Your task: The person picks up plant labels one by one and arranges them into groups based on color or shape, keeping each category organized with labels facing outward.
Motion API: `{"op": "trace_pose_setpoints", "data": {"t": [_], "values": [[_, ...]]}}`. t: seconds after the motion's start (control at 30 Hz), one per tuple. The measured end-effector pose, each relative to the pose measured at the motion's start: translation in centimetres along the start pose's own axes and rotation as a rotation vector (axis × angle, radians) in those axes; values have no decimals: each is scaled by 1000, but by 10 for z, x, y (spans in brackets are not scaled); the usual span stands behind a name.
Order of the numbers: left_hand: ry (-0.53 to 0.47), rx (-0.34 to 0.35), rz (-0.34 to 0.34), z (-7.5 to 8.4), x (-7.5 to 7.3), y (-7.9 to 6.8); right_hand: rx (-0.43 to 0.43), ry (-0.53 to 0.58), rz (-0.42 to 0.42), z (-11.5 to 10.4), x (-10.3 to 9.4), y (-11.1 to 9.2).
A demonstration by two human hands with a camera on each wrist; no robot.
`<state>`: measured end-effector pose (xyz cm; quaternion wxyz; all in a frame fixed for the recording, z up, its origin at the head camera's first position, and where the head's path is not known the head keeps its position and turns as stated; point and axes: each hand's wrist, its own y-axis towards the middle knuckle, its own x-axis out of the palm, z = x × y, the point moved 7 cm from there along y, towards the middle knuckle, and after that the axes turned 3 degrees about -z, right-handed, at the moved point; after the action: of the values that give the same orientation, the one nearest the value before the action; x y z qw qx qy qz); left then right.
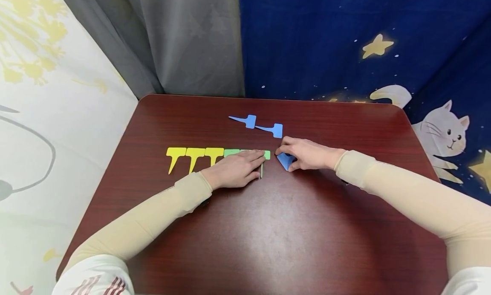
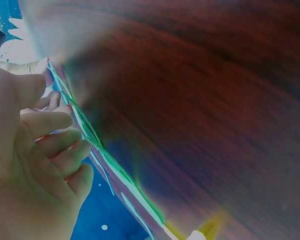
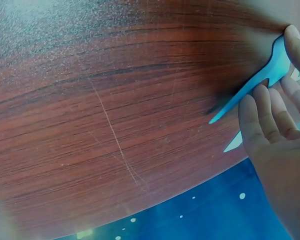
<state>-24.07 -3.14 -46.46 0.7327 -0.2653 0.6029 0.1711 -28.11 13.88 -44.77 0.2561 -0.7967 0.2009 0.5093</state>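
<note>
My left hand (image 1: 235, 169) lies with its fingers stretched over a row of green T-shaped plant labels (image 1: 231, 151), covering most of them. One thin green stem (image 1: 262, 171) shows beyond its fingers. To the right, my right hand (image 1: 308, 153) pinches a blue plant label (image 1: 285, 161) between thumb and fingers, near the right end of the row. In the right wrist view this blue label (image 3: 277, 65) is tilted against the table, its pointed stem toward the wood. The left wrist view shows the green labels edge-on beside the fingers.
Several yellow plant labels (image 1: 195, 152) continue the row to the left, stems toward me. Behind the row lie two more blue labels, one farther left (image 1: 250, 121) and one nearer (image 1: 278, 131), stems pointing left. The dark red table (image 1: 268, 231) ends at curtains at the back.
</note>
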Motion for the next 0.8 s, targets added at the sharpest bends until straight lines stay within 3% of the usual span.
{"op": "trace_pose_setpoints", "data": {"t": [0.43,0.8], "values": [[14,6,-5,0,3,2,139,12,-49,6,-4,7],[19,22,4,1,4,2,229,114,45,12,-5,-4]]}}
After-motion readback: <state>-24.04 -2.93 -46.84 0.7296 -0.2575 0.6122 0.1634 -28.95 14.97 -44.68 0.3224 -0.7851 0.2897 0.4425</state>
